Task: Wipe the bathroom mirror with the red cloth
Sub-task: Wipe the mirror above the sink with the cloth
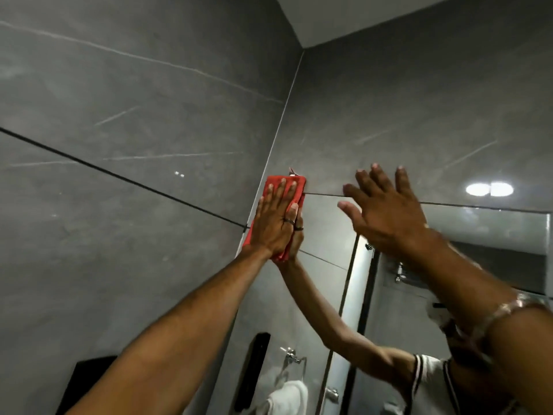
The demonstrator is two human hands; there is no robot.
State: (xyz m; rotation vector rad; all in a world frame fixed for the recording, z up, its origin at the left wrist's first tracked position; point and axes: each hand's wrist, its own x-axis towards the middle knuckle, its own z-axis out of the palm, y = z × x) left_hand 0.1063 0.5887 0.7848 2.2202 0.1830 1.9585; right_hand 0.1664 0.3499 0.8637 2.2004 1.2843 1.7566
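Wiping under way at the mirror's (326, 235) upper left corner.

The left hand (276, 218) presses the folded red cloth (279, 187) flat against the glass there, fingers spread; the right hand (386, 206) is open and empty near the top edge. Judging by position, most of the mirror below remains. Nothing obstructs; a towel ring (294, 362) shows in reflection.

Dim, soft-focus scene; a bright oval ceiling-light glare (489, 189) shines on the glossy grey tiled wall (134, 115), straight lines bow near the edges
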